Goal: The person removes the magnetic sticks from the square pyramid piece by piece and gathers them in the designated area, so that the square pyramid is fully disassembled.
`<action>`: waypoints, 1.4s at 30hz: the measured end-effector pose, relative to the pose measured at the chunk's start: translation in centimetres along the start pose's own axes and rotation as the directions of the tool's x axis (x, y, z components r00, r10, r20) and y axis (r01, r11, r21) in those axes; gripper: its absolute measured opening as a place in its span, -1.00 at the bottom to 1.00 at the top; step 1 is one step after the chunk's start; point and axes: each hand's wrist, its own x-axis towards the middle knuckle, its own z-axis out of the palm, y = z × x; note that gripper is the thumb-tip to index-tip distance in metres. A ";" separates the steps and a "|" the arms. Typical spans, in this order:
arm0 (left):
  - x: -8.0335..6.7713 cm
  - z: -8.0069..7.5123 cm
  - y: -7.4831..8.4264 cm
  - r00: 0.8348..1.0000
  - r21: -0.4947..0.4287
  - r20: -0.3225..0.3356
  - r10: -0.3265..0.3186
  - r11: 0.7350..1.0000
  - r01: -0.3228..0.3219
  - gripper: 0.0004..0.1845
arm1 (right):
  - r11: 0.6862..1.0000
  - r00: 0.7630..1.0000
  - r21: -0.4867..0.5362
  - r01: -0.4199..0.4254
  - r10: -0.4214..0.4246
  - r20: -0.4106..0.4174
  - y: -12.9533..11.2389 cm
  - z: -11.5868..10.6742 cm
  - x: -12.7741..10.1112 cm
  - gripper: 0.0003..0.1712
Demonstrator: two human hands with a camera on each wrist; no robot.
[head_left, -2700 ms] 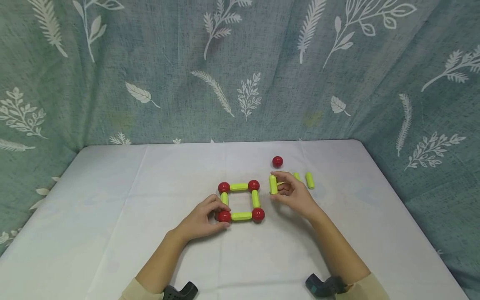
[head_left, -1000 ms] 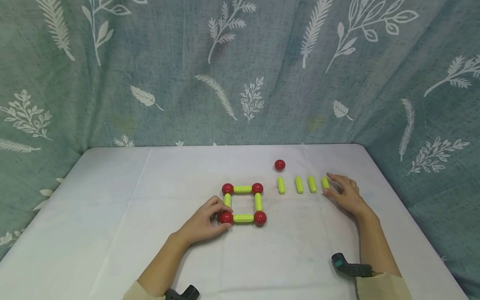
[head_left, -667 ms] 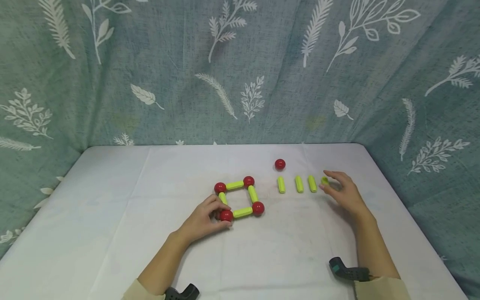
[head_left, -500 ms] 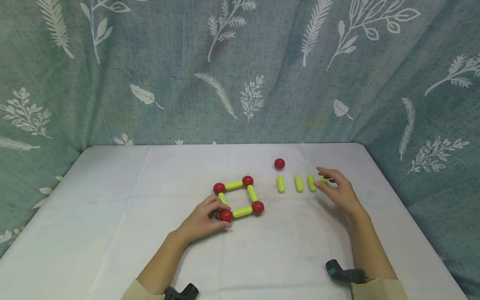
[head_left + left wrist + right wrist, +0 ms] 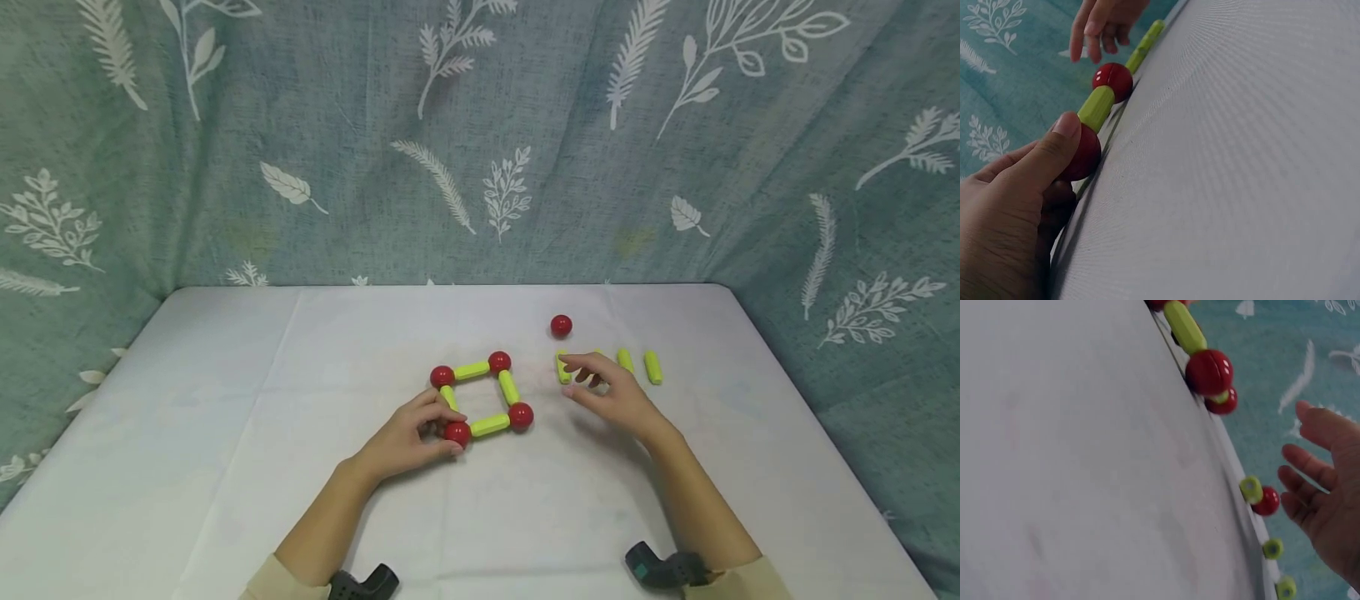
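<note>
A square frame of lime-green magnetic rods and red balls lies on the white cloth, turned slightly askew. My left hand (image 5: 405, 437) pinches its near-left red ball (image 5: 458, 433) between thumb and fingers. The left wrist view shows the thumb over that ball, with a green rod (image 5: 1096, 109) leading to another red ball (image 5: 1112, 82). To the right, my right hand (image 5: 611, 396) hovers with bent, spread fingers beside the leftmost loose green rod (image 5: 563, 367). Nothing is in the right hand (image 5: 1335, 487) in the right wrist view. It partly hides a second rod.
Two more loose green rods, one at the far right (image 5: 653, 367) and one left of it (image 5: 626, 360), continue the row. A single red ball (image 5: 561, 326) sits behind the row. The white tablecloth (image 5: 225, 467) ends at a patterned green curtain (image 5: 337, 167).
My right hand has set a green rod at the row's right end, released it and moved left to the leftmost rod. The square has turned slightly, its right side away from me.
</note>
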 end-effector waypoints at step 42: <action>0.0 0.8 -1.9 0.993 0.113 -0.036 0.112 0.988 -0.107 -0.65 | 0.991 0.996 0.099 -0.087 0.089 -0.021 -1.0 6.4 0.0 -0.78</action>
